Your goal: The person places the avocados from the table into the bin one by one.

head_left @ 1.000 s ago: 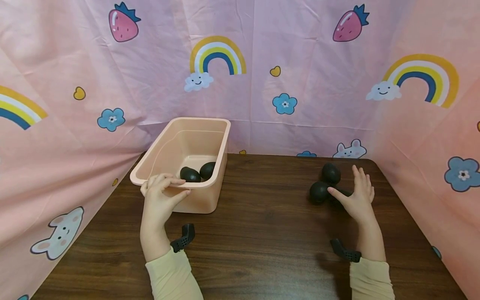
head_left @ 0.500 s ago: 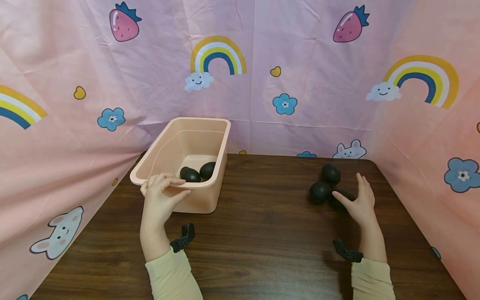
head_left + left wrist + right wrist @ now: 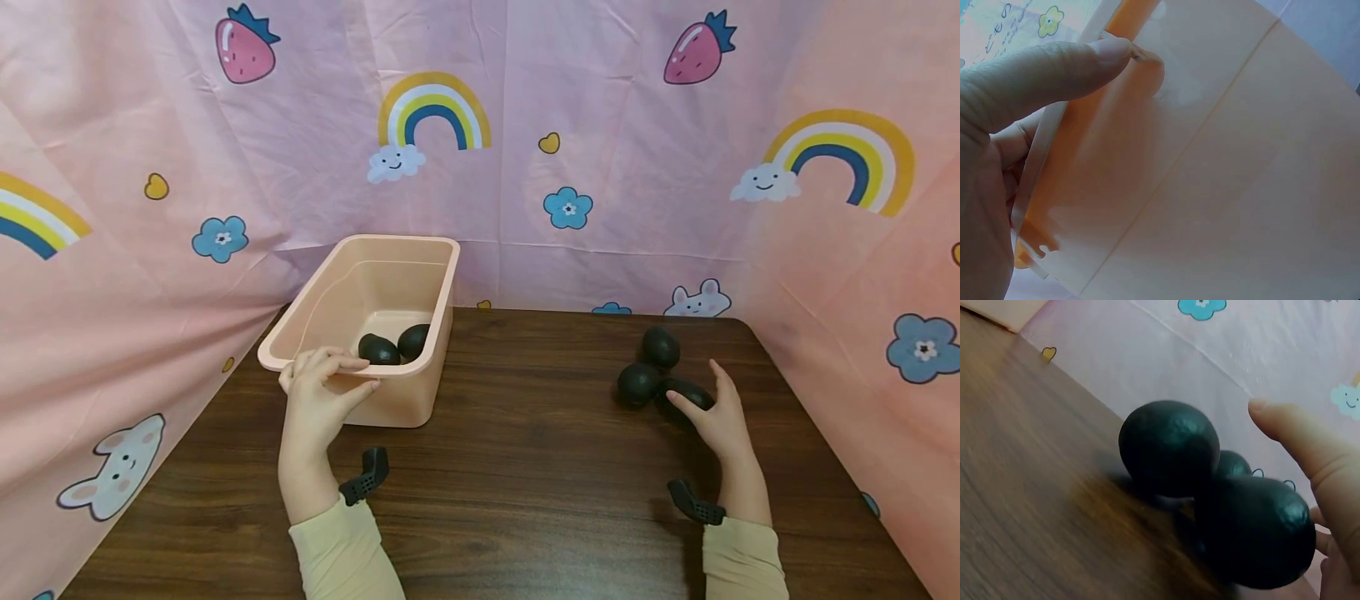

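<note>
My left hand (image 3: 311, 404) grips the near rim of a peach plastic bin (image 3: 408, 400). In the left wrist view its thumb (image 3: 1079, 69) lies on the outer wall, with the other fingers across the rim. Two dark avocados (image 3: 378, 350) lie inside the bin. At the right, three more sit in a cluster: a far avocado (image 3: 661, 347), a left avocado (image 3: 638, 384) and a near avocado (image 3: 693, 392). Around the near one is my right hand (image 3: 722, 429), thumb and fingers spread. The right wrist view shows the thumb (image 3: 1310, 440) apart from it; finger contact is partly hidden.
A dark wooden table (image 3: 525, 467) carries everything. Behind and at both sides hangs a pink printed cloth (image 3: 502, 183), meeting the table's back edge. Each wrist wears a black camera mount (image 3: 365, 477). The bin stands at the back left, close to the cloth.
My right hand has drawn back a little toward the near right, its fingers now beside the near avocado, which shows more. The left hand and the bin have stayed put.
</note>
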{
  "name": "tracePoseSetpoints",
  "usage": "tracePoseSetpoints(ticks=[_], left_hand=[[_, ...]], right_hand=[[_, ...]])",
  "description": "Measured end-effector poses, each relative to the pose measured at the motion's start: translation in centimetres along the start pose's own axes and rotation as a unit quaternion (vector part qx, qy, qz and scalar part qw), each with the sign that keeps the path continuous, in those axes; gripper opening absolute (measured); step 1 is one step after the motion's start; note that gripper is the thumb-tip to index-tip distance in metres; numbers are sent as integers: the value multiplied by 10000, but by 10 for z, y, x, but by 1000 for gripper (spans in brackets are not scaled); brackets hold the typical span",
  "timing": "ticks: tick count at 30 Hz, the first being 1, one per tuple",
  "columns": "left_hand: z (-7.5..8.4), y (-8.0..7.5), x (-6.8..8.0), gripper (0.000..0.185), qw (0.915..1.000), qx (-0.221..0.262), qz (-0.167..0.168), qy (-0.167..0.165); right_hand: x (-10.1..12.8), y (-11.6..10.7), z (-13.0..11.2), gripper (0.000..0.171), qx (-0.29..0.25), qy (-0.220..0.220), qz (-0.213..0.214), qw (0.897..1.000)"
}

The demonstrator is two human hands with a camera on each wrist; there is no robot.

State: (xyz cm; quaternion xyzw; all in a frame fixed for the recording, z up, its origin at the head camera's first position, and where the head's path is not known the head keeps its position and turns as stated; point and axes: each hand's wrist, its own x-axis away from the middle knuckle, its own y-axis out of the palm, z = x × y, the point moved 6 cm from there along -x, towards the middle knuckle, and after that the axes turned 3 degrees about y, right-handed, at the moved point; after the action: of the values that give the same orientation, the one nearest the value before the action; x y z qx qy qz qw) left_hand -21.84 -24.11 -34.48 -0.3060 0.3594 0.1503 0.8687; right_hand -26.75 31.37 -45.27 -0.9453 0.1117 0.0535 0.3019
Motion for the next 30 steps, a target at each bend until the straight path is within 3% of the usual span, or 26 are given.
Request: tracePoseSetpoints(ticks=[13,30], left_hand=[[0,0,1,30,10000,11,15,24],[-1,1,1,30,10000,-15,0,34]], right_hand=[[2,7,22,98,-110,606,-233,9978],[1,10,32,102,-111,729,-282,9969]])
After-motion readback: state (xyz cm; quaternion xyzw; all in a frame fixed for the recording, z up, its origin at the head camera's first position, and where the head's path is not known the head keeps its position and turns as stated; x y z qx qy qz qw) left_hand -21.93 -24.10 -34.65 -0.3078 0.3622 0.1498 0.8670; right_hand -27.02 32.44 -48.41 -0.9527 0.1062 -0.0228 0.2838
